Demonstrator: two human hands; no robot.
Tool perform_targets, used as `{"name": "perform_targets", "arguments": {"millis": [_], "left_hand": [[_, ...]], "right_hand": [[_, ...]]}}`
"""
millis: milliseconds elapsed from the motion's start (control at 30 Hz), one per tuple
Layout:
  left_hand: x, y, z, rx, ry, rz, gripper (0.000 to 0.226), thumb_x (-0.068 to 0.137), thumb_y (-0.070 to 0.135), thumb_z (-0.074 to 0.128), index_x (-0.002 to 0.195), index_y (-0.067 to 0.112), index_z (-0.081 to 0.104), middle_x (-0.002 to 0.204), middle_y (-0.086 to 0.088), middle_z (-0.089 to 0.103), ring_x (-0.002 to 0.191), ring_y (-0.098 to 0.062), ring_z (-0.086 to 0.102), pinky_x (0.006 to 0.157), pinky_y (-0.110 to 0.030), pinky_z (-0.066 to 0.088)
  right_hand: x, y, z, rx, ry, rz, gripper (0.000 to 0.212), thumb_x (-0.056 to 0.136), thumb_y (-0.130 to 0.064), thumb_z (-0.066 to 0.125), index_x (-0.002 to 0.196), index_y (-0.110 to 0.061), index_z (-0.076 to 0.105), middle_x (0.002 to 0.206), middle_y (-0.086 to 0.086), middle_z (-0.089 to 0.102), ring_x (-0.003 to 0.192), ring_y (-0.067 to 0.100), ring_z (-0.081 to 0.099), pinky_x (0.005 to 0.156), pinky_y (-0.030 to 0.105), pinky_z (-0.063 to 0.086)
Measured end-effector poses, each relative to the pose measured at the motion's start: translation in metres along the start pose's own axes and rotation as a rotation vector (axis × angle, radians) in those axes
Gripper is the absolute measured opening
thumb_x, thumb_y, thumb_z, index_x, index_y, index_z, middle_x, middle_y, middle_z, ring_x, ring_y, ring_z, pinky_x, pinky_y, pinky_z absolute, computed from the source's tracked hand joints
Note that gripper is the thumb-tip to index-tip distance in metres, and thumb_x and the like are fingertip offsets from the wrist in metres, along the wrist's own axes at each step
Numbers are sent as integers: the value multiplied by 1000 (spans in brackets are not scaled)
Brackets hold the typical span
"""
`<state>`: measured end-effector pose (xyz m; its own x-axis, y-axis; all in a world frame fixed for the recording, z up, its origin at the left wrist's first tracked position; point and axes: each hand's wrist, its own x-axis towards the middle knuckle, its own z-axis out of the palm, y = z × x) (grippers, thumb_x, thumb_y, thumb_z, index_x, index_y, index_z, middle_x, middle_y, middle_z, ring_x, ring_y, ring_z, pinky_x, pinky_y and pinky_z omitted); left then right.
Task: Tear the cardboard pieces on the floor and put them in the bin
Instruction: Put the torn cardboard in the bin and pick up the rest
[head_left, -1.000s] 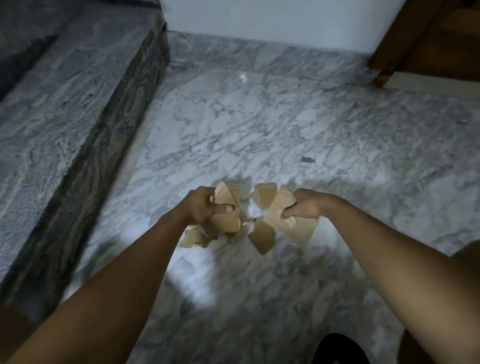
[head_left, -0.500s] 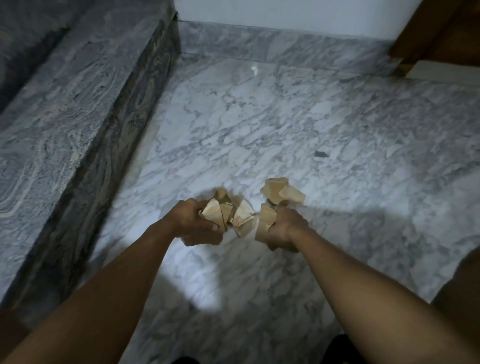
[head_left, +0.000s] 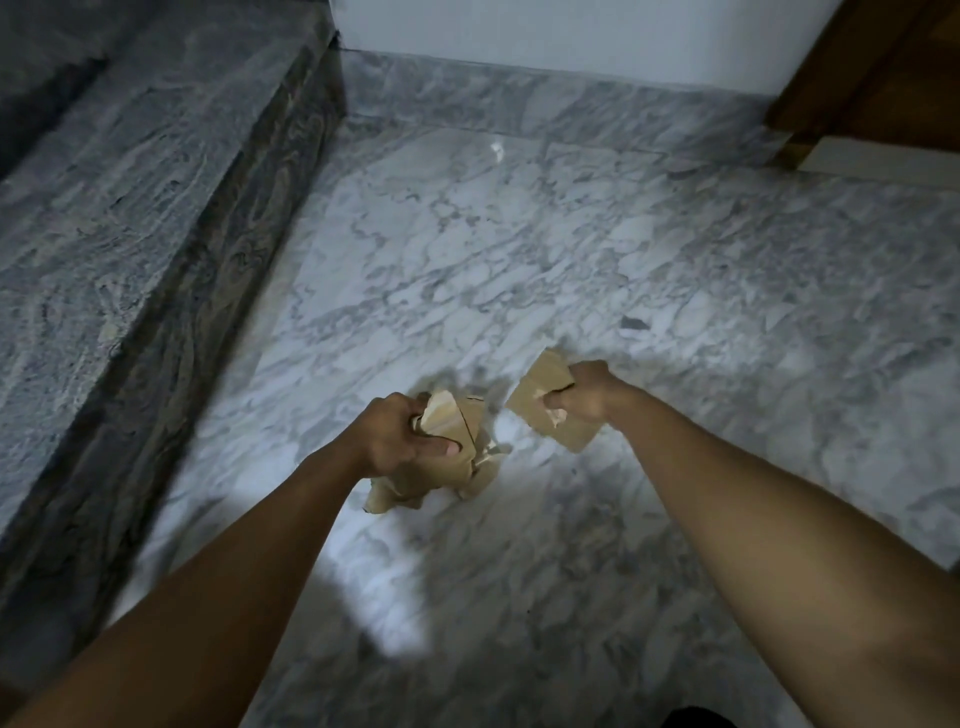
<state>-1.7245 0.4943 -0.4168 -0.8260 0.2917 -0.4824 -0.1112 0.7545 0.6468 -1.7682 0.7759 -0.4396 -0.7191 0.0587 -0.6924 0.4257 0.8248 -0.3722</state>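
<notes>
My left hand (head_left: 397, 436) grips a crumpled bunch of torn brown cardboard pieces (head_left: 452, 457), held above the marble floor; some scraps hang below the fist. My right hand (head_left: 584, 397) holds a flatter brown cardboard piece (head_left: 540, 400) a short way to the right, with a clear gap between the two bundles. No bin is in view.
A raised grey marble step (head_left: 130, 218) runs along the left side. A white wall (head_left: 519, 31) with a marble skirting closes the far end. A wooden door frame (head_left: 852, 78) stands at the upper right. A small dark speck (head_left: 634, 323) lies on the floor (head_left: 519, 249).
My hands have pulled apart: the right hand moved right and up with its cardboard piece, while the left hand stays with the crumpled bunch.
</notes>
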Motion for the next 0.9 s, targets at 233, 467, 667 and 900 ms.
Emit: {"name": "perform_targets", "arguments": {"millis": [233,467,667,900], "left_hand": [[11,-4,-4,-55,122,-77,22,70,47,84,75,34,67,75,10,67,77,-9,62,60,-19,41],[12,-7,-20,-114,179,-221,33,74,54,78,92,29,68,92,4,68,88,-17,61,64,-25,45],[-7,-28,-39,-87,249,-278,39,67,53,84,69,21,61,70,4,62,72,-15,60,54,-25,41],[-50,-65,-10,252,399,-162,44,67,57,80,82,25,54,72,6,61,70,-19,58,58,-30,42]], "right_hand": [[21,-8,48,73,141,105,73,89,-39,68,150,-24,32,149,18,25,124,38,48,103,44,47],[14,2,44,386,217,129,88,80,-20,82,147,-10,25,137,15,52,117,34,59,80,33,50],[1,-4,29,186,181,-18,37,86,-30,73,113,-8,61,115,13,67,98,29,64,75,33,50],[-30,-6,44,-297,360,-258,36,87,-34,68,114,-14,56,114,10,64,105,33,63,78,37,51]]}}
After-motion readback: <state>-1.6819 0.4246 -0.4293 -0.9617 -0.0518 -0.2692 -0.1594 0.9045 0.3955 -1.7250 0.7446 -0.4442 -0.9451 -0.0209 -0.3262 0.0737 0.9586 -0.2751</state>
